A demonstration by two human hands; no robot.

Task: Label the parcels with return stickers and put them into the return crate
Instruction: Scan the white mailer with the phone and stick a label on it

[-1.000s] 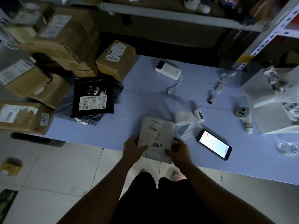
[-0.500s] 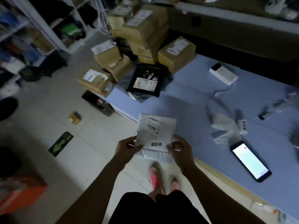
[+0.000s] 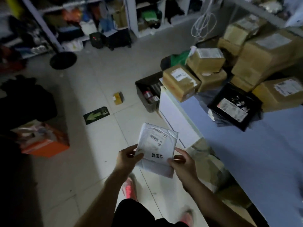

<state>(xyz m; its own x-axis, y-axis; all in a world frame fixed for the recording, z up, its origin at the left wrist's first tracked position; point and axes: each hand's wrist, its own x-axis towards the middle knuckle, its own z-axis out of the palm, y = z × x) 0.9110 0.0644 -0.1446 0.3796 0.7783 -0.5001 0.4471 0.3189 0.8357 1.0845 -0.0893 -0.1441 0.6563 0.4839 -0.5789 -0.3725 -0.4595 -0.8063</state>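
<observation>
Both hands on the white parcel (image 3: 157, 149), held up over the floor, just off the table's (image 3: 262, 161) left edge. Left hand (image 3: 129, 159) and right hand (image 3: 183, 164) pinch its lower corners, thumbs on top. Return sticker (image 3: 157, 156) faces up. Orange crate (image 3: 44, 141) sits far left on the floor.

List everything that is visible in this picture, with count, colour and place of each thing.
white parcel: one, white, held over the floor
return sticker: one, black print, on that parcel
cardboard boxes: several, brown, stacked on the table
black parcel: one, black, on the table
table: one, blue top, right
orange crate: one, orange, floor, left
dark crate: one, dark, floor by the table
small box: one, yellow, floor
arrow sign: one, green, floor
shelves: several, white, at the back
shoes: two, pink, bottom
left hand: one, grips the parcel's left edge
right hand: one, grips the parcel's right edge
</observation>
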